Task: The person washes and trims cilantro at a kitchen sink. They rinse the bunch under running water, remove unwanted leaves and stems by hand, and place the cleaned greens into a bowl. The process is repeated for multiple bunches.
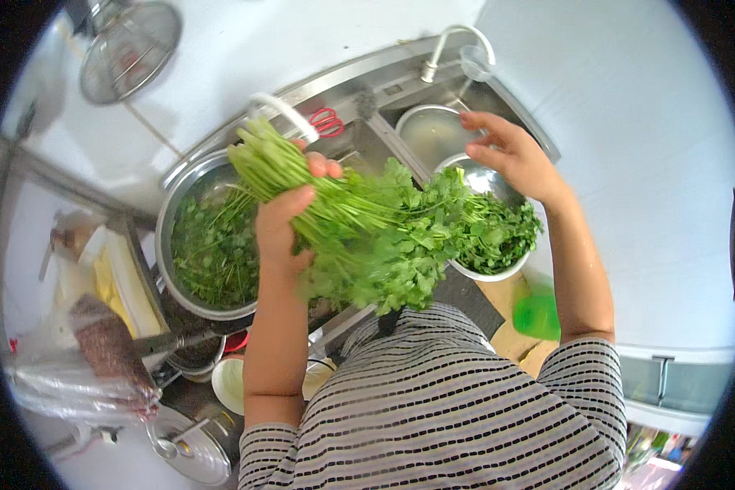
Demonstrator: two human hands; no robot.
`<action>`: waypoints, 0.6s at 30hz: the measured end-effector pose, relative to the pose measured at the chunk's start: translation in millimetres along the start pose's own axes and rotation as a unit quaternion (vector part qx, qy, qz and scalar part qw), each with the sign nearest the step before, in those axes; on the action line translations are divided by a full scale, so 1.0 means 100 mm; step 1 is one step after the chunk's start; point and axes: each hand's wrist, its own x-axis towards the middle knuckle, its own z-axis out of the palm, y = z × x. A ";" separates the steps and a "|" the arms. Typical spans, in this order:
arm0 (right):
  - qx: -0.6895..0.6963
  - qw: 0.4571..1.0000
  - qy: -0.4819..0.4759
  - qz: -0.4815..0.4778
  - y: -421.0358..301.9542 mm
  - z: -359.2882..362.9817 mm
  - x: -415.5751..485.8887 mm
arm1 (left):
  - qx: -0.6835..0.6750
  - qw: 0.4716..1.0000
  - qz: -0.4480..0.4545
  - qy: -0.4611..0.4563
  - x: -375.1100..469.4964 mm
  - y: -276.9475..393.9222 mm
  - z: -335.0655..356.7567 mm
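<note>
My left hand (288, 214) grips a thick bunch of leafy green herbs (349, 214), likely cilantro or celery leaf, by its pale stems. The stem ends point to the upper left and the leaves hang to the right. My right hand (508, 150) is raised with fingers apart, holding nothing, above a metal bowl (484, 174). Beneath the leaves, a round container (496, 272) holds more cut greens (496, 236). A large steel basin (165, 257) on the left contains loose herbs (214, 263); the bunch and my left arm cover part of it.
A steel sink (398, 147) lies ahead with white faucets (462, 33) and a bowl of cloudy water (432, 131). Red-handled scissors (327, 122) rest near its back edge. A wire strainer (131, 58) hangs upper left. A green container (536, 317) stands lower right; plastic bags (79, 386) are lower left.
</note>
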 end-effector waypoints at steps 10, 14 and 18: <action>0.182 0.935 0.256 0.163 1.04 -0.66 -1.36 | -0.135 0.974 -0.154 -0.096 0.88 -0.99 0.60; 0.251 0.909 0.307 0.127 1.71 -0.46 -1.75 | -0.142 0.945 -0.286 0.067 0.83 -1.80 0.72; 0.409 0.799 0.242 0.368 2.19 0.05 -2.33 | -0.083 0.890 -0.399 0.206 0.41 -2.66 0.73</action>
